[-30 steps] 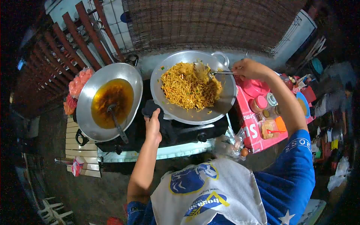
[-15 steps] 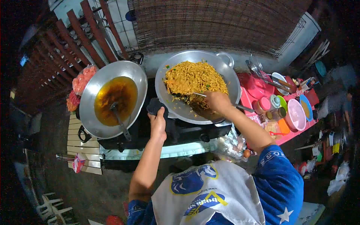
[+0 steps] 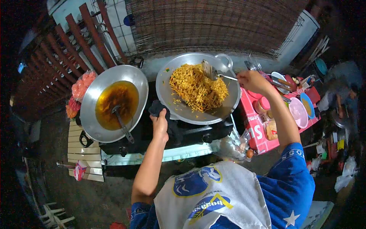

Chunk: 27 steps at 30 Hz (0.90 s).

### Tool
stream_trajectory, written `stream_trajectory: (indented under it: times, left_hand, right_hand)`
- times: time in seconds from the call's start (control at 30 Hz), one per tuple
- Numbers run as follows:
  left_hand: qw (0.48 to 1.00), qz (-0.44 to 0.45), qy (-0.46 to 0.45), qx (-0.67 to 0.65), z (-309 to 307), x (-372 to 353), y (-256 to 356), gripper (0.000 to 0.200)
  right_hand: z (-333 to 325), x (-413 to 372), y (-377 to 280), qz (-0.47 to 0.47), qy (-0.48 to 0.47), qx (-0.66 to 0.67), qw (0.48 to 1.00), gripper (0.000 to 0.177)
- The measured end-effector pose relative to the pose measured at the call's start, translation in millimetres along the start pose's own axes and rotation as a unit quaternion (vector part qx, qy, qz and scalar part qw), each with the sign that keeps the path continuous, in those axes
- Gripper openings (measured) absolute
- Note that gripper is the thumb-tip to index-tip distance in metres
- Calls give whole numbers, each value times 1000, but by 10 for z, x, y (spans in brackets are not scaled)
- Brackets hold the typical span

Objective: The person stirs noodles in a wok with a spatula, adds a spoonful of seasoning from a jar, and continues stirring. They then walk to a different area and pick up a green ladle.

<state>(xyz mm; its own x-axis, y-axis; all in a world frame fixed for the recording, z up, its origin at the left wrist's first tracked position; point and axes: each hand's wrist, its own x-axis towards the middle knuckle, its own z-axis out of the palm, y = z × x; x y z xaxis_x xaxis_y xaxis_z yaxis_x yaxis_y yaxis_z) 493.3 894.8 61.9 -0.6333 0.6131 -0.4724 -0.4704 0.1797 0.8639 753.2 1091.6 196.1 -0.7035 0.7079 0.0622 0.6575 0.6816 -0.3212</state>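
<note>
My left hand [image 3: 160, 124] is closed around a folded black cloth [image 3: 156, 108], pressed at the left edge of the right-hand wok [image 3: 163, 93]. Yellow-brown noodles [image 3: 192, 89] with green and orange bits are heaped in that wok. In my right hand [image 3: 251, 81], above the wok's right rim, is the handle of a metal spatula [image 3: 209, 70]. Its blade is at the upper right of the noodles. To the left stands a second wok [image 3: 143, 86] of amber oil [image 3: 110, 97], tilted in view. Another metal utensil [image 3: 124, 126] leans in it, its head under the oil.
Both woks sit on a black stove [image 3: 183, 134]. A pink table [image 3: 253, 128] at right carries a jar [image 3: 262, 104], a pink bowl [image 3: 298, 113] and a blue bowl [image 3: 307, 105]. A plastic bag [image 3: 230, 148] and an egg [image 3: 249, 154] lie nearby. Bagged orange food [image 3: 83, 86] sits left.
My right hand has moved up and right, from over the noodles to beyond the rim. The spatula blade shows now, and the noodles are heaped differently. My left hand stays on the cloth.
</note>
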Motion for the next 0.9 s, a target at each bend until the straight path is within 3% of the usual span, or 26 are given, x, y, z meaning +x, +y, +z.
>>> stream_trajectory:
  times: [0.13, 0.2, 0.23, 0.27, 0.3, 0.37, 0.47, 0.5, 0.67, 0.73, 0.77, 0.9]
  left_hand:
    - [998, 7, -47, -31, -53, 56, -52, 58]
    - [998, 12, -54, -30, -48, 37, -55, 58]
    - [999, 19, -48, -19, -44, 35, -58, 58]
    - [999, 26, -41, -7, -49, 38, -54, 58]
    - [999, 27, -39, -6, -65, 59, -74, 58]
    - [997, 30, -71, -12, -93, 133, -126, 57]
    - [999, 23, -42, -5, -53, 3, -19, 56]
    - [999, 22, -42, -3, -64, -1, -25, 56]
    - [998, 22, -65, -15, -85, 117, -108, 56]
    - [998, 20, -56, -20, -62, 20, -67, 56]
    - [998, 17, -46, -24, -41, -50, -38, 56]
    - [998, 10, -41, -54, -71, -236, -232, 58]
  right_hand:
    - [82, -85, -447, 6, -63, -14, 998, 22]
    - [523, -49, -600, -61, -111, -80, 989, 25]
    - [819, 10, -734, -42, -175, -123, 976, 26]
    - [967, 25, -1009, -8, -180, -99, 979, 30]
    - [1247, 112, -1048, 51, -139, -92, 985, 32]
    - [1436, 370, -924, 71, -106, -85, 988, 34]
    - [1227, 491, -755, 133, -64, -16, 989, 34]
    - [1171, 464, -574, 95, -50, -10, 994, 21]
    - [748, 110, -156, 76, 19, 49, 996, 18]
    - [657, -16, -125, 106, 69, 154, 980, 15]
    - [672, -31, -81, 133, 36, 242, 961, 15]
    - [978, 2, -193, 213, 13, 301, 930, 18]
